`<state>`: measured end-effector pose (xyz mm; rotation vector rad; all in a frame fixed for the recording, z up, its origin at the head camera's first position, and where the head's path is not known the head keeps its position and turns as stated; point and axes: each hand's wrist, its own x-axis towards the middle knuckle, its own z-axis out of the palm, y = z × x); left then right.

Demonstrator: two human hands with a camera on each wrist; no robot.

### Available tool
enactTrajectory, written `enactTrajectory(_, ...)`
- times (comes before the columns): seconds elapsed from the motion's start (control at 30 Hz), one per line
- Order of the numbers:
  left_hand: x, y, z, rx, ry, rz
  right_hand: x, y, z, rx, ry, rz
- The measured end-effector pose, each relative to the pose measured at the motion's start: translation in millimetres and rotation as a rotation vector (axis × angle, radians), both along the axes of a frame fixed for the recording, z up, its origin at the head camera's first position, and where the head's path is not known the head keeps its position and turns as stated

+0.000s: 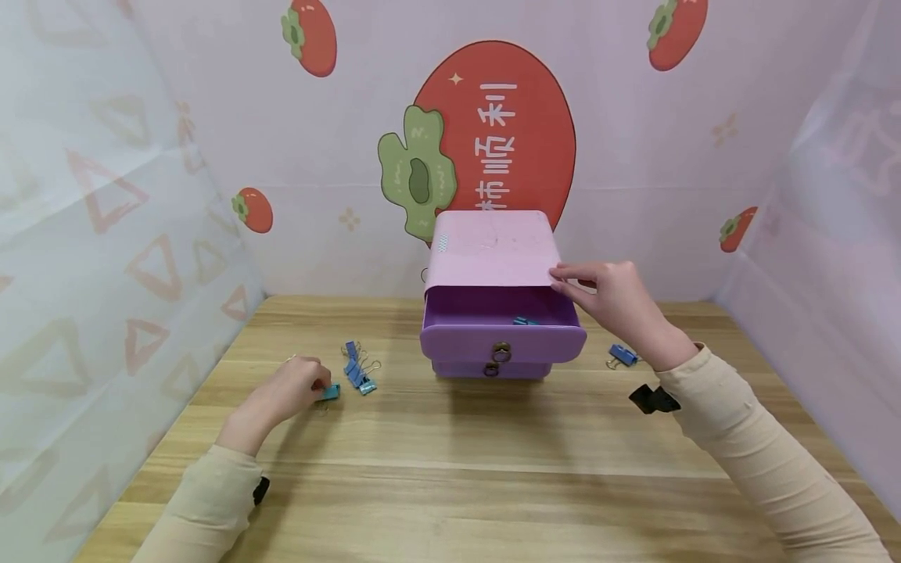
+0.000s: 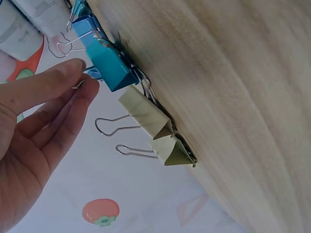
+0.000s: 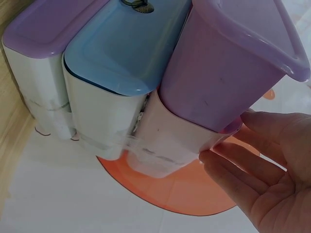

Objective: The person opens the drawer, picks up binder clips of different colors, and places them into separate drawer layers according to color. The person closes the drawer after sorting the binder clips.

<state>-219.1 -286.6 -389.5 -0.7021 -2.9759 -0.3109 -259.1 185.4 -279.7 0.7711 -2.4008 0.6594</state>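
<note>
"The teal clip (image 1: 332,392)?"
"Pinched by the left hand (image 1: 287,388), at the table's (image 1: 436,477) left—blue clips (image 1: 360,372) were best avoided."
"Pink casing (image 1: 493,250)?"
"Its corner was pinched by the right hand (image 1: 622,301)—lightly, ideally."

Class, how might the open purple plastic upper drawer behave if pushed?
The open purple plastic upper drawer would probably stay stiff, since its walls hold a boxy shape. It may be light for its size, being hollow. Its smooth, shiny surface could feel slippery.
</note>
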Motion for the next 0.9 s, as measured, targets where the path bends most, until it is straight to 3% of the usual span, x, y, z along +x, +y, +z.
enactTrajectory(0.43,4.5,-2.7,12.8,0.055,0.103,0.024,-0.2,-0.3,0.2,0.001,0.0,0.003)
enactTrajectory(0.57,3.4,-1.4,16.1,0.066,0.192,-0.012,0.0,-0.3,-0.1,-0.001,-0.004,0.002)
enactTrajectory(0.9,-2.2,11.1,35.8,0.124,0.511,-0.126,0.0,-0.7,-0.3,0.006,-0.003,-0.002)
